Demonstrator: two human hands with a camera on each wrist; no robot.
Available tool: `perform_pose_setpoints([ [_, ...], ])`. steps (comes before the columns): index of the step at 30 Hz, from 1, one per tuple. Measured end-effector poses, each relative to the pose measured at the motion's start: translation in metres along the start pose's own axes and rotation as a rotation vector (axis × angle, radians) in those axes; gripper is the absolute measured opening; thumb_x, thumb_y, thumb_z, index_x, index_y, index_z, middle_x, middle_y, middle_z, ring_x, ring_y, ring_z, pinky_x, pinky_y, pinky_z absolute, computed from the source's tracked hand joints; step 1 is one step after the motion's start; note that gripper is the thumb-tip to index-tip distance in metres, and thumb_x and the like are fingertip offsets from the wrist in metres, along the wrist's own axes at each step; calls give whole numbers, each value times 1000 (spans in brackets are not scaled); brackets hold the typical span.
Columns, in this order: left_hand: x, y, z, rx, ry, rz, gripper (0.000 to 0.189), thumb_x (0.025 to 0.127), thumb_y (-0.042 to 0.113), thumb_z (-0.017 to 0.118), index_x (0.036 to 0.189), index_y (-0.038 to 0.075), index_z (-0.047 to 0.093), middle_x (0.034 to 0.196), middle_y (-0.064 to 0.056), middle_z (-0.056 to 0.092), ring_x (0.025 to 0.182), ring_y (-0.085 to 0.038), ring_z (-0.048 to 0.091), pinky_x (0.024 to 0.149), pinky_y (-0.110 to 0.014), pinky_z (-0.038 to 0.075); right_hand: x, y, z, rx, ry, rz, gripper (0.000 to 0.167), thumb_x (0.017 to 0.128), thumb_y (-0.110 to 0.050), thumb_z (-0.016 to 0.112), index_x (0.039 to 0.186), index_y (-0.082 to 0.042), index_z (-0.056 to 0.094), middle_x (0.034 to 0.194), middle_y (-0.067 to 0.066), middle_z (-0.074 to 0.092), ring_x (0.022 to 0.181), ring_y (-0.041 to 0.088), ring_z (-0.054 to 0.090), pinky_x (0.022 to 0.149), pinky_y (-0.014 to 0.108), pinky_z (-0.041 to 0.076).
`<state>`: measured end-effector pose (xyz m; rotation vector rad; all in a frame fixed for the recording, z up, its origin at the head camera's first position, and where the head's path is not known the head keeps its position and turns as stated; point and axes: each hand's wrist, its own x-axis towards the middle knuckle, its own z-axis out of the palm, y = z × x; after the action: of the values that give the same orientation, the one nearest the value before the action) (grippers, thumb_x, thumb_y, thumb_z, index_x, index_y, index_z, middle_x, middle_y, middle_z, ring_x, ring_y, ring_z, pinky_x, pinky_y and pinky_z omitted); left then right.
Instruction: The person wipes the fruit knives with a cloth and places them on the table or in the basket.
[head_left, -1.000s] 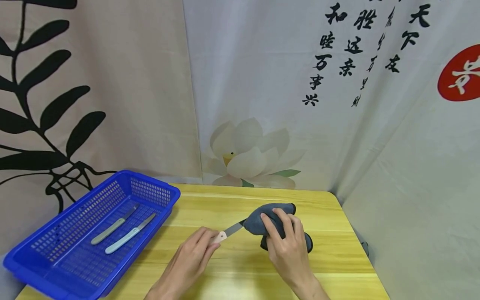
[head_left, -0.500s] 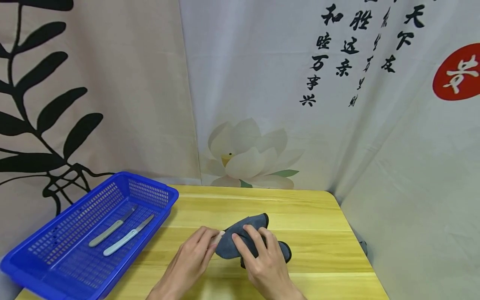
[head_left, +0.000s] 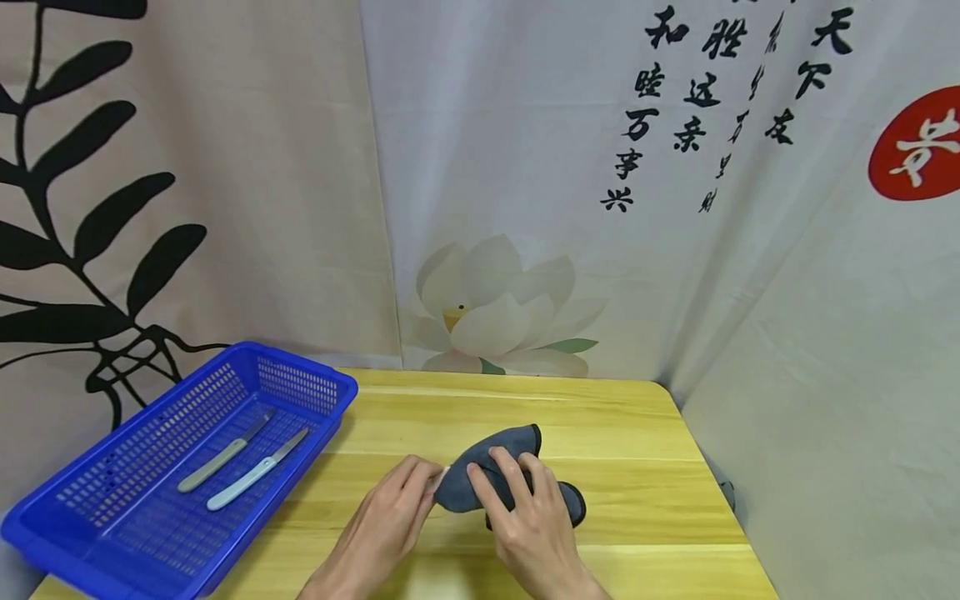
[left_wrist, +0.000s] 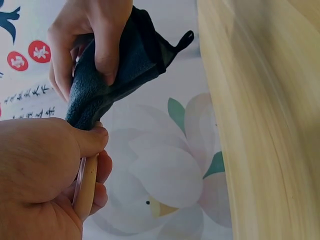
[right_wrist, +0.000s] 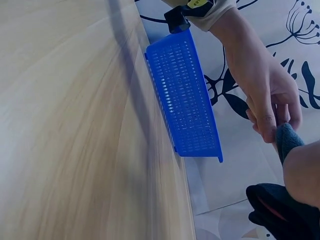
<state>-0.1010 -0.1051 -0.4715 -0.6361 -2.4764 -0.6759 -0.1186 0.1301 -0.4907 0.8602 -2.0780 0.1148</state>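
At the left we see a rectangular, glossy blue plastic basket (head_left: 157, 437), its sloping walls pierced with a fine grid. Inside the basket we find a grey-green-handled knife (head_left: 212, 467) and, nearer the basket's right wall, a pale-blue-handled knife (head_left: 242, 486); both have smooth, rounded handles and slim metal blades. To the right of the basket, above a yellow, straight-grained wooden table (head_left: 637, 467), we see the left hand (head_left: 382, 517) with its fingers wrapped round a slim, smooth, cream-coloured handle (left_wrist: 88, 185). Farther right of the basket, the right hand (head_left: 536, 521) pinches a slate-blue, fuzzy cloth (head_left: 487, 450) between thumb and fingers. We see the cloth folded and bunched, its narrow end against the handle, its wider end spreading in loose flaps with black bound edges and a small dark loop (left_wrist: 176, 48). What the cloth covers is hidden from us.
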Motion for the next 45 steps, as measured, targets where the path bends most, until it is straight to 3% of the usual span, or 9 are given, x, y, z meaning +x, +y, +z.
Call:
perform_pose_setpoints([
  [9,-2,1,0,-1,2,8,22,101,4,84,118,11,73,106,4,69,89,0,62,74,-23,61,0,8,0,7,19,35,50,115,-11,34,138,-18,78,141,17,69,111,37,60,82,50,58],
  [19,-4,-2,0,21,54,78,29,96,2,87,119,12,71,106,4,68,90,0,61,72,-22,59,-1,20,1,-5,19,69,47,119,-15,35,137,-18,78,141,18,69,110,38,60,85,53,61],
  [24,-5,-1,-1,12,43,63,28,97,3,87,118,13,71,105,6,67,88,2,57,70,-21,57,-2,28,1,-1,-2,102,49,120,-19,32,139,-17,77,141,20,68,109,39,58,84,52,60],
  [26,-6,-1,-1,7,35,45,27,97,4,87,117,14,72,105,6,67,88,3,56,70,-20,57,-2,33,1,4,-9,118,43,117,-16,40,141,-16,76,141,22,68,109,40,58,84,53,59],
  [28,-6,0,-2,-3,23,27,26,98,5,86,117,14,72,104,7,67,88,4,55,71,-20,58,-2,40,1,16,-10,142,37,110,-10,56,141,-15,76,142,23,67,110,42,58,84,54,59],
  [32,-7,-1,-1,-24,12,15,26,99,5,86,118,16,73,105,9,67,89,5,57,72,-19,59,-4,53,1,51,-20,210,49,92,-2,75,140,-12,76,143,25,67,111,44,58,88,56,59],
  [39,-8,-2,-1,-31,26,15,26,98,5,87,119,13,74,105,8,70,91,4,61,76,-20,62,-9,66,-2,83,36,280,46,94,-1,68,138,-9,76,141,27,67,109,46,57,92,58,55],
  [42,-8,-2,-1,-40,33,-3,27,97,4,88,119,12,75,106,7,70,90,4,60,74,-20,61,-8,61,-4,116,76,282,45,96,-3,65,139,-10,76,141,27,67,110,45,57,93,59,54],
  [45,-7,-2,-1,-32,51,-10,28,95,4,90,117,13,75,104,7,70,88,4,57,71,-18,58,-5,52,-7,155,117,256,39,105,-8,59,140,-10,77,142,26,68,111,42,58,92,57,55],
])
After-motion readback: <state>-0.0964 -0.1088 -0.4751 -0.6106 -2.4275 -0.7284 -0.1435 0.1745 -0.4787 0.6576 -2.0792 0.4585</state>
